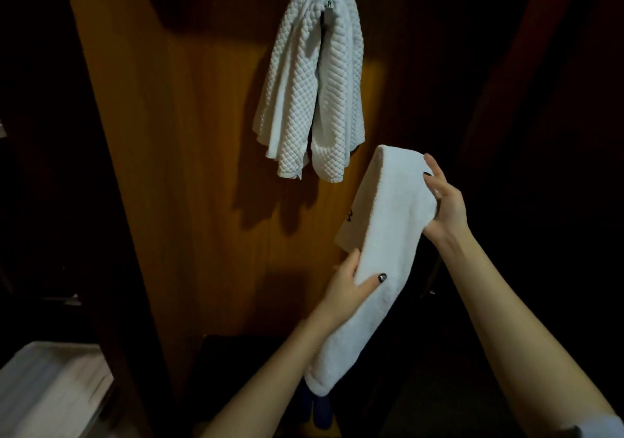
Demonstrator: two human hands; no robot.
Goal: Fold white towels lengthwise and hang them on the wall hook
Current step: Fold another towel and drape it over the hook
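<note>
A bumpy white towel [314, 83] hangs on the hook [328, 5], high on the wooden wall [189, 167]. Lower down and to the right, two hands hold a smooth white towel [381, 235] in the air. It is folded long and thin. The left hand [347, 285] has its grip clamped on the lower part, thumb on top. The right hand [445, 204] has its grip clamped on the upper side edge. The bottom end hangs down between the arms.

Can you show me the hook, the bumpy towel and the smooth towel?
hook [328, 6], head view: its shiny metal tip.
bumpy towel [341, 76], head view: its right hanging half.
smooth towel [395, 221], head view: its flat middle.
</note>
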